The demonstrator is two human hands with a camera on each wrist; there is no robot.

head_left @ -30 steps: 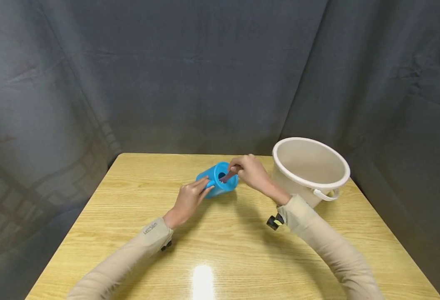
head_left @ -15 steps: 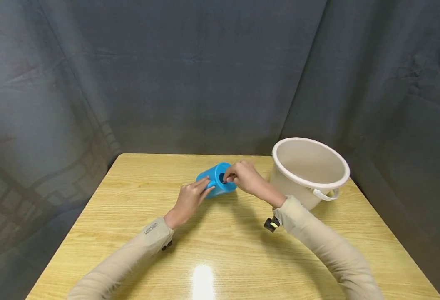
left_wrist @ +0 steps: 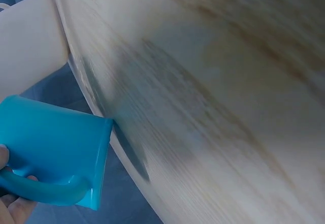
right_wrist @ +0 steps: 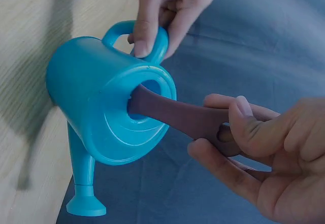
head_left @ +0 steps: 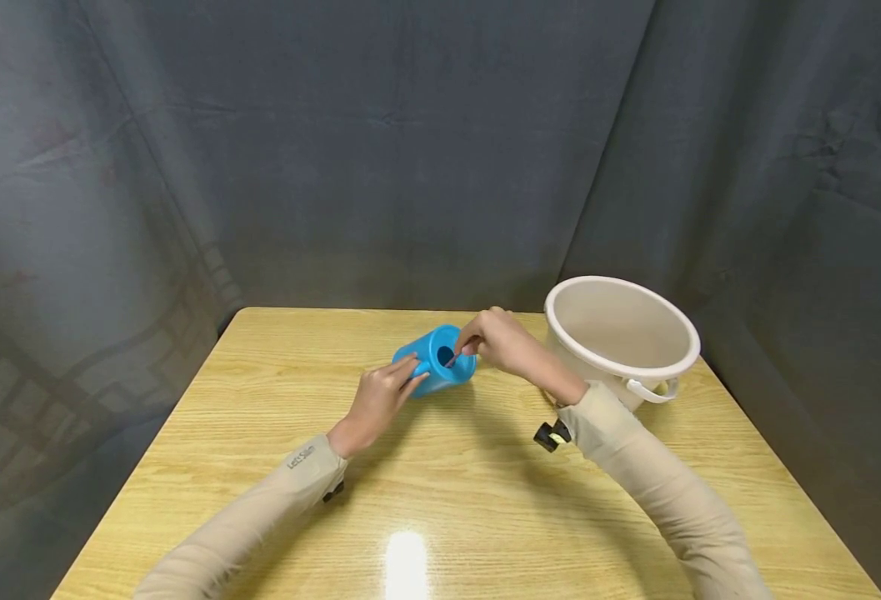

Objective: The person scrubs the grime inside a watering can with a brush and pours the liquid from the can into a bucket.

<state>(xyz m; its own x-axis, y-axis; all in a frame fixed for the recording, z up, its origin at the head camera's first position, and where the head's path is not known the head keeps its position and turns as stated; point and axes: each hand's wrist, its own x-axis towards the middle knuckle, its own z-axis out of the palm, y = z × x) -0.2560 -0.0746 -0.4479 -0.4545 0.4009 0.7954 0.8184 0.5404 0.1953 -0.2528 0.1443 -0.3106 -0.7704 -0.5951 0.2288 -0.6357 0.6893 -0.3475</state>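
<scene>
One blue watering can sits tilted between my left hand, the nearer, gripping its loop handle, and my right hand, just outside its opening, pinching one holed purple-brown tool, long axis running into that opening.

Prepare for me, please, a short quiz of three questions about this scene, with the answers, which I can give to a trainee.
1. True or false: the left hand grips the curved handle of the blue plastic watering can.

2. In the head view, on which side of the can does the round beige plastic bucket stand?

3. What does the right hand hold?
A) the can's spout
B) the bucket's rim
C) the flat dull-purple tool with a hole near its end

Key: 1. True. 2. The right side. 3. C.
</scene>
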